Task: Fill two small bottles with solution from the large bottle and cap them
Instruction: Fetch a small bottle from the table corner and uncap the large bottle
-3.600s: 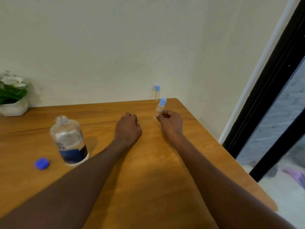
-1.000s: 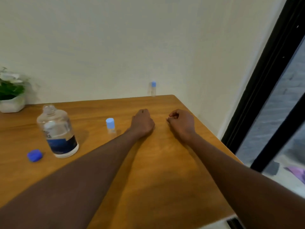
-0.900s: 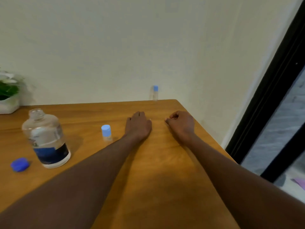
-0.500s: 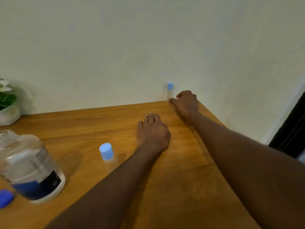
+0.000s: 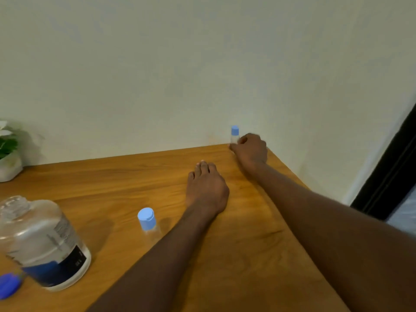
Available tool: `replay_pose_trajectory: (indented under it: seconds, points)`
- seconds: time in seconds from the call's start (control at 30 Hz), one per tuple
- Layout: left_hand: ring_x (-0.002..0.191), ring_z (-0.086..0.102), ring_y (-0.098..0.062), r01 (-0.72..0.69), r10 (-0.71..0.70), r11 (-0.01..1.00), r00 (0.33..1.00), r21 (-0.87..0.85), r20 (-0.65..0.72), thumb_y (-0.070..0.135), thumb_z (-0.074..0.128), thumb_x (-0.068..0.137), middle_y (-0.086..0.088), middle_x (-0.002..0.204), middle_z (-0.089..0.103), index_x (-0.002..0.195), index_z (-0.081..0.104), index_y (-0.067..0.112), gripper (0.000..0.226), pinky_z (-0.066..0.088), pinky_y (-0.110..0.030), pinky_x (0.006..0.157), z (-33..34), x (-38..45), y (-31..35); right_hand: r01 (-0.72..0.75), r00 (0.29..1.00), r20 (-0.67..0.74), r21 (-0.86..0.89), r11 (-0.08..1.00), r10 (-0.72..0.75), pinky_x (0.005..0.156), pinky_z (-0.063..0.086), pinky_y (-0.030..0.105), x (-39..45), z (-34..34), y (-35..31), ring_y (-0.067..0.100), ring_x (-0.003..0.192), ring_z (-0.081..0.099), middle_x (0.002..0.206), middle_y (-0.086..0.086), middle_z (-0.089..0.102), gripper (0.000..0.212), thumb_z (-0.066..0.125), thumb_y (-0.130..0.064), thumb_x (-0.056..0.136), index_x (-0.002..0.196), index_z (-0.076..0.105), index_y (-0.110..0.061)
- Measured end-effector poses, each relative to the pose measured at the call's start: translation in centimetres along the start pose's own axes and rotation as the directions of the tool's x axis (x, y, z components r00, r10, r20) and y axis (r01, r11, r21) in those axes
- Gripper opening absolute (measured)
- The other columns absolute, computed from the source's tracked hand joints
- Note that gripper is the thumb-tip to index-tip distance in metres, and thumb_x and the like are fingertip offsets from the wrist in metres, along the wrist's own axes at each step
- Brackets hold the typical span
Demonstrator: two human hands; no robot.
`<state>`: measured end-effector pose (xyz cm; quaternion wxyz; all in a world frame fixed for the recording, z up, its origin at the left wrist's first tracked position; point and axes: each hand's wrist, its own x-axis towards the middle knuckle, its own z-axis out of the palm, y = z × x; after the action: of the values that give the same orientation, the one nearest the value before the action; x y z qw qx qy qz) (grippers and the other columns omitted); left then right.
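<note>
- Right hand [image 5: 251, 149]: at the far worktop [image 5: 236, 255] corner, grip curled around the far small bottle [image 5: 234, 136] by the wall; probably fetching it for filling.
- Left hand [image 5: 206, 188]: rests flat, fingers relaxed, holding nothing.
- Near small bottle [image 5: 147, 221]: capped, upright beside the left forearm; likely finished.
- Large bottle [image 5: 42, 239]: uncapped at left, its blue cap [image 5: 9, 285] lying beside it, ready to pour.
- Change: half a second earlier the right hand lay just short of the far bottle; now it has closed on it.
</note>
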<state>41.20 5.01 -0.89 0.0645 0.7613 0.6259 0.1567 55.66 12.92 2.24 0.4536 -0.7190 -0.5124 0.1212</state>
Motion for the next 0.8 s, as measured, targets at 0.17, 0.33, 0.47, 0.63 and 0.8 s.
replay_pose_trajectory:
  seconds: [0.17, 0.33, 0.47, 0.63, 0.8]
  points:
    - [0.129, 0.052, -0.029, -0.067, 0.072, 0.987, 0.997, -0.143, 0.029, 0.024, 0.041, 0.105, -0.011, 0.145, 0.054, 0.143, 0.048, 0.012, 0.041, 0.045, -0.043, 0.110, -1.7, -2.1, 0.6, -0.009, 1.000, 0.017, 0.033, 0.999, 0.009, 0.068, 0.049, 0.027, -7.1, -5.4, 0.4, 0.010, 0.080, 0.066, 0.084, -0.007, 0.070, 0.025, 0.086, -0.038, 0.081, 0.086, 0.070, -0.018]
    - [0.130, 0.056, -0.025, -0.113, 0.141, 0.927, 0.989, -0.357, 0.054, 0.019, 0.050, 0.100, -0.007, 0.148, 0.056, 0.150, 0.047, 0.015, 0.050, 0.046, -0.038, 0.110, -3.7, -10.1, 0.9, -0.026, 0.999, -0.018, 0.096, 0.995, 0.028, 0.069, 0.050, 0.030, -14.9, -9.8, 0.5, 0.012, 0.079, 0.065, 0.082, -0.007, 0.070, 0.024, 0.086, -0.037, 0.082, 0.087, 0.071, -0.019]
    - [0.123, 0.060, -0.017, -0.153, 0.195, 0.873, 0.980, -0.463, 0.044, 0.017, 0.056, 0.097, -0.001, 0.139, 0.063, 0.143, 0.056, 0.018, 0.046, 0.047, -0.030, 0.105, -5.8, -17.3, -0.2, 0.027, 0.999, 0.016, 0.131, 0.991, -0.029, 0.071, 0.052, 0.030, -20.7, -9.9, -1.1, 0.012, 0.085, 0.069, 0.091, -0.007, 0.075, 0.022, 0.083, -0.036, 0.087, 0.099, 0.079, -0.018]
    - [0.109, 0.062, 0.002, -0.136, 0.231, 0.798, 0.969, -0.588, 0.090, 0.008, 0.059, 0.094, 0.017, 0.116, 0.072, 0.109, 0.077, 0.028, 0.030, 0.048, -0.022, 0.099, -9.3, -24.0, -6.5, 0.080, 0.994, 0.063, 0.143, 0.987, -0.090, 0.079, 0.056, 0.029, -25.8, -6.9, -4.2, 0.007, 0.088, 0.069, 0.098, -0.006, 0.076, 0.032, 0.084, -0.037, 0.085, 0.110, 0.079, -0.017]
    - [0.110, 0.062, 0.005, -0.121, 0.119, 0.819, 0.992, -0.561, -0.040, 0.004, 0.058, 0.094, 0.021, 0.114, 0.071, 0.099, 0.075, 0.034, 0.035, 0.048, -0.017, 0.096, -10.6, -27.0, -13.1, 0.018, 0.995, 0.097, 0.117, 0.993, -0.029, 0.078, 0.059, 0.034, -27.9, -4.2, -5.9, 0.011, 0.087, 0.070, 0.091, -0.007, 0.075, 0.023, 0.086, -0.038, 0.081, 0.094, 0.077, -0.021]
